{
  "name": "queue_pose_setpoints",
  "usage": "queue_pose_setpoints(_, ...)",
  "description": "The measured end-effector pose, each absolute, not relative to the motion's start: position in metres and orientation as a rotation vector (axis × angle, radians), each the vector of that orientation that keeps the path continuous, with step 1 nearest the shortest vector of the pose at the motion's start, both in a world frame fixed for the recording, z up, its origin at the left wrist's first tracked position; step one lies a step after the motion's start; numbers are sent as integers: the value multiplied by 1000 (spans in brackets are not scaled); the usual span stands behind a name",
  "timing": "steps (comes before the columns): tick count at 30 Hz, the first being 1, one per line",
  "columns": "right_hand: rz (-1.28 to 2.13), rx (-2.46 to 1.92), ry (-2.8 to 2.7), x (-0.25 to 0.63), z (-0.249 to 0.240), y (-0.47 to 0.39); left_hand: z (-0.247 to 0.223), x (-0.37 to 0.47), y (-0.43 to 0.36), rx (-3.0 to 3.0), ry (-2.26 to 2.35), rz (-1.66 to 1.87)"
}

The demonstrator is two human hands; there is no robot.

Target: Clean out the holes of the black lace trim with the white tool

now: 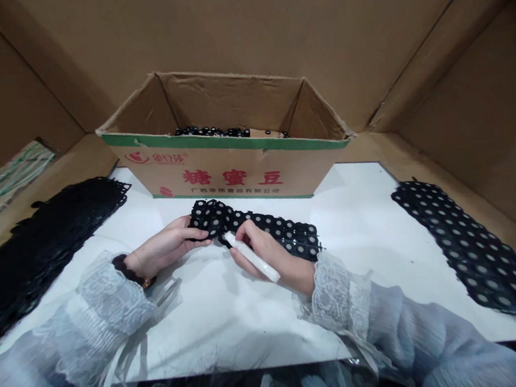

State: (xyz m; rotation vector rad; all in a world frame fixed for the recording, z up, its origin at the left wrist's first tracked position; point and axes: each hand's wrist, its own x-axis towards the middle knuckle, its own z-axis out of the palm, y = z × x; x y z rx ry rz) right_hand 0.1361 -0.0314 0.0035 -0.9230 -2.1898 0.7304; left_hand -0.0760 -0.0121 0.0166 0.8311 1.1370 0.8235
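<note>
A black sheet of moulded rings with pale round centres [301, 233] lies on the white tabletop in front of me, its left end lifted and bent. My left hand [174, 244] pinches that left end between thumb and fingers. In my right hand [263, 248] is a white pen-like tool [253, 258], held like a pencil. Its tip points up and left, close to the sheet near the bend; whether it touches cannot be made out. The right hand covers part of the sheet's lower edge.
Behind the sheet stands an open cardboard box [233, 174] with black ring pieces [212, 132] inside. A pile of black sheets [49, 242] lies at left, more dotted sheets [470, 247] at right. Tall cardboard walls [243, 26] surround the table [215, 323].
</note>
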Motion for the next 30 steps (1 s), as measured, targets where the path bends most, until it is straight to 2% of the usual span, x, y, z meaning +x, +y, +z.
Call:
queue_pose_setpoints(24,446,-774,-2418,132,-3,-39,20,-82,-17,1132,1257,667)
queue_pose_setpoints(30,217,-782,-2501,126,-6,-38,18,-80,-19,1162,1261,708)
